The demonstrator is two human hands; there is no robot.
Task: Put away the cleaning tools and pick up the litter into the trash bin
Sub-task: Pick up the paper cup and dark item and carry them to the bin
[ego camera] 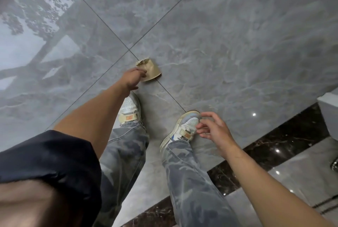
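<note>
A crushed brown paper cup (150,69) lies on the grey marble floor, on the joint where the tiles meet, just ahead of my feet. My left hand (132,78) reaches down to it, and its fingers touch the cup's near edge; whether they have closed on it cannot be told. My right hand (212,128) hovers over my right shoe with its fingers spread and holds nothing. No trash bin or cleaning tool is in view.
My two feet in pale sneakers (130,108) stand on the glossy grey tiles (228,47). A dark marble border strip (285,142) runs diagonally at the lower right. A pale grey fixture (329,109) juts in at the right edge.
</note>
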